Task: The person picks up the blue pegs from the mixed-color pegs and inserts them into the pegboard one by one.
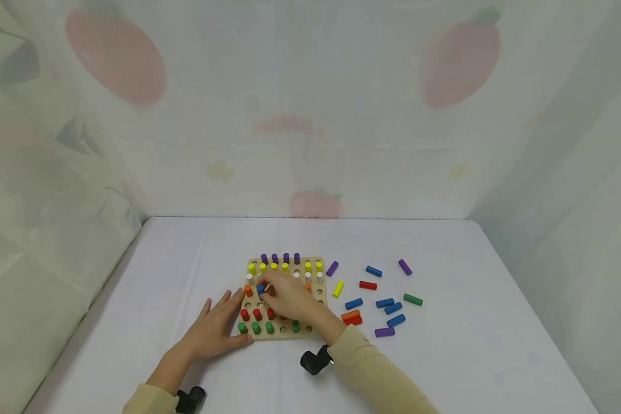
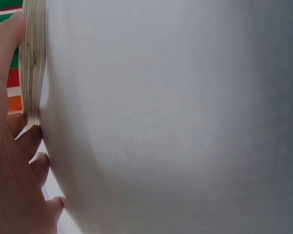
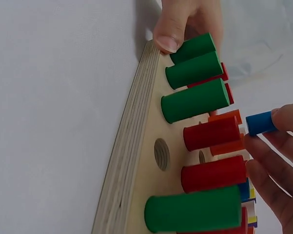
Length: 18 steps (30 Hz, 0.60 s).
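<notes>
A wooden pegboard [image 3: 142,187] bears rows of purple, yellow, white, orange, red and green pegs [image 1: 256,328], with some bare holes. Along its left side lies my left hand [image 1: 214,325], fingers extended and spread. The left thumb [image 3: 168,39] touches the near left corner, beside a green peg [image 3: 192,68]. Over the board's middle, my right hand [image 1: 292,296] pinches a blue peg [image 3: 261,123] between thumb and fingers. In the right wrist view this peg is held above the orange pegs [image 3: 226,117]. My right hand covers part of the middle rows in the head view.
Loose pegs are scattered right of the board: several blue pegs [image 1: 385,303], purple pegs [image 1: 405,267], red pegs [image 1: 368,285], an orange peg [image 1: 351,315], a yellow peg [image 1: 338,288] and a green peg [image 1: 413,299]. A white cloth [image 1: 186,253] covers the table; printed curtains [image 1: 227,86] hang behind.
</notes>
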Available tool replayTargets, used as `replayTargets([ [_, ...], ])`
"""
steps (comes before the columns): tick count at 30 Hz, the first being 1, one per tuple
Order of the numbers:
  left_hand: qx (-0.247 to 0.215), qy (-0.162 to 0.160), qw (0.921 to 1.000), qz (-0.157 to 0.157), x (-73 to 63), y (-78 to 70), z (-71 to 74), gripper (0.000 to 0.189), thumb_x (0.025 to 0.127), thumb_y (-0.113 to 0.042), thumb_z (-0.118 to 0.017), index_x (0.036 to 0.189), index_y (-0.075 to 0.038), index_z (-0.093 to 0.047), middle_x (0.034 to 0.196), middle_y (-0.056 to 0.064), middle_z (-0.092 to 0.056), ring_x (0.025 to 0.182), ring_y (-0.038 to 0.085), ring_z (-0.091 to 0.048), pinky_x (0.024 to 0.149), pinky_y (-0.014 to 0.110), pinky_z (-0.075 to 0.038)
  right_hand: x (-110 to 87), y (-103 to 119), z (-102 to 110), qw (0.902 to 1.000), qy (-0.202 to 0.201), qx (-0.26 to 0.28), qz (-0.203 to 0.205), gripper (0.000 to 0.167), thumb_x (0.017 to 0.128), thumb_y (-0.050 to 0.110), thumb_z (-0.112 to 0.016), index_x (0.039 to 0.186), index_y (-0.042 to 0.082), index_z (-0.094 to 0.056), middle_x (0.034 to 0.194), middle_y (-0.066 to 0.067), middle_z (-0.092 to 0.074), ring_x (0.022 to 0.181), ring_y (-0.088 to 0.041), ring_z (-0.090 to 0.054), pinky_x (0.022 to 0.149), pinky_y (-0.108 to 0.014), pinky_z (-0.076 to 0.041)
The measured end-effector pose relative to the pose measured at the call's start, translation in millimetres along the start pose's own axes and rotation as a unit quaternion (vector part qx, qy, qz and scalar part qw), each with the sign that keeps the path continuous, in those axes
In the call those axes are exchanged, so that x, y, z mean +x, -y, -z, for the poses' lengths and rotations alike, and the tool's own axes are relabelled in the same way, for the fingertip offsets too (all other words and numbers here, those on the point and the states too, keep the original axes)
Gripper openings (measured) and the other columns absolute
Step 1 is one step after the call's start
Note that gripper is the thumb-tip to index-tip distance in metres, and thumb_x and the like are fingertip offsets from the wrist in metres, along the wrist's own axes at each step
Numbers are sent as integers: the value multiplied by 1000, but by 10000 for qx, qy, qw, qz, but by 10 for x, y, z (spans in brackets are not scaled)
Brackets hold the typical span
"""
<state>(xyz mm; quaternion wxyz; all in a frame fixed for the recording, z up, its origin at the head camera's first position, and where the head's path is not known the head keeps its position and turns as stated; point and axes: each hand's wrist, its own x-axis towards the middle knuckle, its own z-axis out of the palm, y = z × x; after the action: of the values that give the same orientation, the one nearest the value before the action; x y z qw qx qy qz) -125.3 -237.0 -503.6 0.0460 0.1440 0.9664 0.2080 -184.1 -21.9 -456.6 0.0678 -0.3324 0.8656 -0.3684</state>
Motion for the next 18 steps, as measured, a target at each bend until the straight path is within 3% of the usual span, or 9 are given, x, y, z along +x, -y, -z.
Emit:
replayTargets([
  [6,-14,3,10000,11,-1,11,-10,106,67,-69,-64,148,-15,-22,149,5,-31,138,33,-23,107,65,-9,86,15,-66,9992,38,-391,58,24,90,20,-59,113,18,-57,103,9,-61,87,1,-55,73,-9,-46],
  [18,-29,-15,10000,-40,4,11,-6,105,68,-70,-63,148,-18,-20,149,4,-31,138,34,-23,106,66,-9,180,26,-163,9989,314,-302,-169,20,90,18,-59,110,19,-58,82,12,-55,58,-1,-49,49,-13,-43],
])
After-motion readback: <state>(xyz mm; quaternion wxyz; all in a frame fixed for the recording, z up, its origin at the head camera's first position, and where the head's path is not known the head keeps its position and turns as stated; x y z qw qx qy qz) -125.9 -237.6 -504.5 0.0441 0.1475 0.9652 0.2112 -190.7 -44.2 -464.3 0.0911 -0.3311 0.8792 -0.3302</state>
